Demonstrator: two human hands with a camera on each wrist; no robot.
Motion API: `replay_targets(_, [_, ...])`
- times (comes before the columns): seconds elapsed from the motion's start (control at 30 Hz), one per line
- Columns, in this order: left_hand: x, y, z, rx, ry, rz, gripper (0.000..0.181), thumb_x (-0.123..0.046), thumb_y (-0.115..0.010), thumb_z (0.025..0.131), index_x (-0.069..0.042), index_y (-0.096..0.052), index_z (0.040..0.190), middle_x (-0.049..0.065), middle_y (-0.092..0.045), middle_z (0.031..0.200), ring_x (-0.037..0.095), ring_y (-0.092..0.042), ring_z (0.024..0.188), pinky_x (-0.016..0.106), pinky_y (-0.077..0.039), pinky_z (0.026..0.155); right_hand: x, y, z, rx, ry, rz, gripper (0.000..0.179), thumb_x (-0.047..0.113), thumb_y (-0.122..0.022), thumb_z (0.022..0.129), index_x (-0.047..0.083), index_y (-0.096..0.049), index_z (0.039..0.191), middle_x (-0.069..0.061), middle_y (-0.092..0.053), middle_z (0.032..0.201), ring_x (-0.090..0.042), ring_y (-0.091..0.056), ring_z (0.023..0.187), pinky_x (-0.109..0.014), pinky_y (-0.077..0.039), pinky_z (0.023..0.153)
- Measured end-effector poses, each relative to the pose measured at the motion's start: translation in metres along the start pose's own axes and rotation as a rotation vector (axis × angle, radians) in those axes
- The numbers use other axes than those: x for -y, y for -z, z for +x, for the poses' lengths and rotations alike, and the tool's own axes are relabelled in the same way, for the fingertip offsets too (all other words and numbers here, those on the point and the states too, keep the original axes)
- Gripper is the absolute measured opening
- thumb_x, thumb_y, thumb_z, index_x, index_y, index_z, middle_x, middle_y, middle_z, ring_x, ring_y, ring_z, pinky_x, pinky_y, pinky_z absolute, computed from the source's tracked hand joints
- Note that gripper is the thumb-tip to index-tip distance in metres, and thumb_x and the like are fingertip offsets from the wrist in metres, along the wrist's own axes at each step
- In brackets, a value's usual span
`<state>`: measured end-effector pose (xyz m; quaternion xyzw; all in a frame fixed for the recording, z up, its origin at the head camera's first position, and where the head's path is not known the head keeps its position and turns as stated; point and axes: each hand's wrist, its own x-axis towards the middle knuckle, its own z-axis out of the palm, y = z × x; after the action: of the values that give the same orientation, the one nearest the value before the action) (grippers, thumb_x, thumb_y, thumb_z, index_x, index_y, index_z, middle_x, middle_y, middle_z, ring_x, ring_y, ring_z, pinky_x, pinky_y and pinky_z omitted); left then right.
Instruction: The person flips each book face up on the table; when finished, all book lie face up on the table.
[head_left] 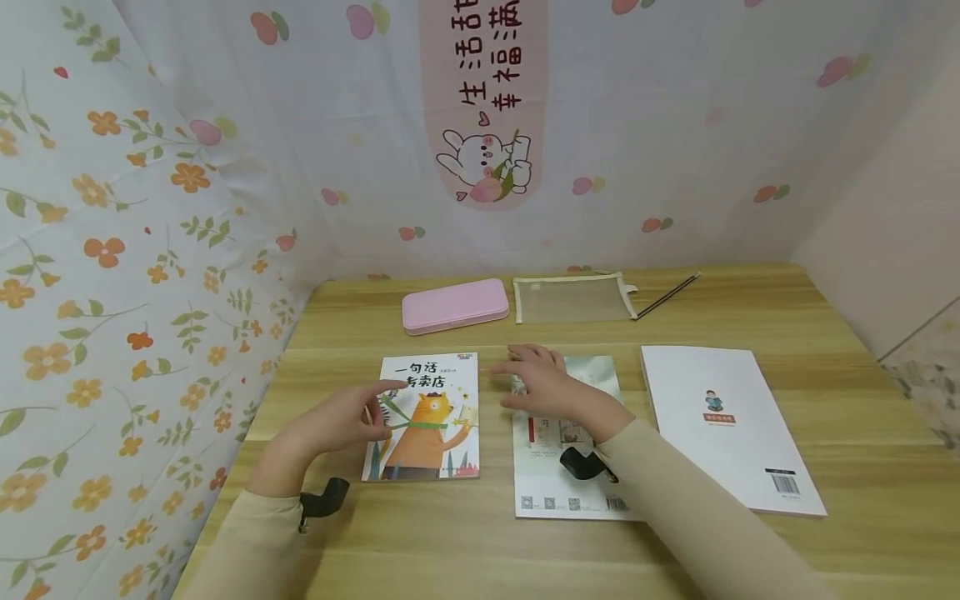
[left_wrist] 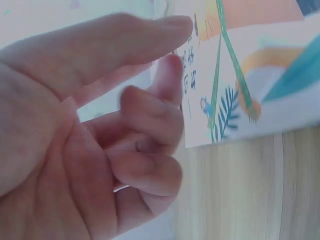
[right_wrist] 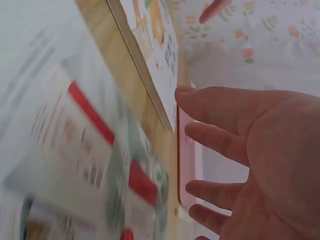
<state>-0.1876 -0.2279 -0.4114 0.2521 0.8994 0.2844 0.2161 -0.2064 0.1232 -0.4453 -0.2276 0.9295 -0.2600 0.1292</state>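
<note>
Table (head_left: pixel 420 542): supports three books. White book (head_left: pixel 720 458): lies at right, back cover up. Green-and-white book (head_left: pixel 540 477): lies at centre, beneath spread fingers of right hand (head_left: pixel 551 387). Cat-cover book (head_left: pixel 427 442): lies at left, picture side up, under left hand (head_left: pixel 341 421) at its left edge; fingers loosely curled, thumb near forefinger; cannot tell contact with cover. Pink case (head_left: pixel 455 307): rests behind cat-cover book.

From my head, one camera looks forward and down across the table (head_left: pixel 420 542). At my left wrist, another faces the cartoon book (head_left: pixel 423 450) closely, past my left hand (left_wrist: pixel 85 160); the right-wrist one looks sideways, low over the green-white book (head_left: pixel 542 479). All three share the cartoon book.
</note>
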Motion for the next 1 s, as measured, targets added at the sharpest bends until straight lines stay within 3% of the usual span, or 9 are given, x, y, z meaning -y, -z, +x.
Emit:
replay_targets(0.1, [-0.003, -0.003, 0.007, -0.042, 0.013, 0.024, 0.077, -0.008, -0.077, 0.088, -0.009, -0.041, 0.157, -0.001, -0.061, 0.081, 0.011, -0.056, 0.070, 0.026, -0.048, 0.063, -0.010, 0.006, -0.016, -0.040, -0.009, -0.007, 0.052, 0.029, -0.073, 0.095, 0.020, -0.061, 0.145, -0.022, -0.030, 0.166, -0.050, -0.021, 0.153, -0.074, -0.011, 0.116])
replay_targets(0.2, [-0.005, -0.009, 0.014, -0.080, -0.007, 0.050, 0.076, -0.008, -0.077, 0.089, -0.008, -0.041, 0.156, -0.003, -0.062, 0.083, 0.010, -0.057, 0.070, 0.026, -0.049, 0.064, -0.021, 0.010, -0.032, -0.081, -0.029, -0.004, 0.050, 0.028, -0.073, 0.096, 0.019, -0.063, 0.143, -0.023, -0.033, 0.165, -0.051, -0.022, 0.152, -0.074, -0.010, 0.115])
replay_targets(0.37, [-0.013, -0.020, 0.022, -0.152, -0.098, 0.013, 0.059, -0.010, -0.075, 0.093, -0.011, -0.054, 0.148, -0.005, -0.064, 0.090, 0.008, -0.057, 0.069, 0.024, -0.048, 0.060, -0.038, 0.016, -0.056, -0.147, -0.047, 0.010, 0.044, 0.024, -0.071, 0.098, 0.016, -0.065, 0.140, -0.023, -0.038, 0.162, -0.050, -0.027, 0.150, -0.075, -0.011, 0.113])
replay_targets(0.57, [-0.030, -0.030, 0.031, -0.263, -0.214, -0.081, 0.034, -0.011, -0.075, 0.094, -0.014, -0.070, 0.128, -0.008, -0.065, 0.086, 0.006, -0.058, 0.070, 0.023, -0.046, 0.060, -0.058, 0.027, -0.080, -0.224, -0.077, 0.000, 0.039, 0.019, -0.065, 0.102, 0.013, -0.064, 0.140, -0.024, -0.043, 0.159, -0.049, -0.032, 0.148, -0.075, -0.014, 0.112])
replay_targets(0.87, [-0.049, -0.050, 0.049, -0.174, -0.246, -0.066, 0.030, -0.009, -0.073, 0.094, -0.009, -0.072, 0.124, -0.007, -0.066, 0.087, 0.006, -0.055, 0.067, 0.022, -0.047, 0.061, -0.087, 0.043, -0.094, -0.284, -0.061, -0.013, 0.039, 0.005, -0.059, 0.102, 0.006, -0.061, 0.141, -0.026, -0.043, 0.157, -0.052, -0.037, 0.145, -0.075, -0.026, 0.113])
replay_targets(1.0, [-0.057, -0.062, 0.053, -0.092, -0.274, -0.088, 0.034, -0.010, -0.074, 0.093, -0.009, -0.071, 0.127, -0.002, -0.071, 0.096, 0.006, -0.053, 0.067, 0.022, -0.046, 0.061, -0.103, 0.045, -0.096, -0.294, -0.077, 0.011, 0.042, -0.001, -0.056, 0.102, 0.004, -0.057, 0.144, -0.028, -0.035, 0.160, -0.052, -0.035, 0.146, -0.069, -0.033, 0.114])
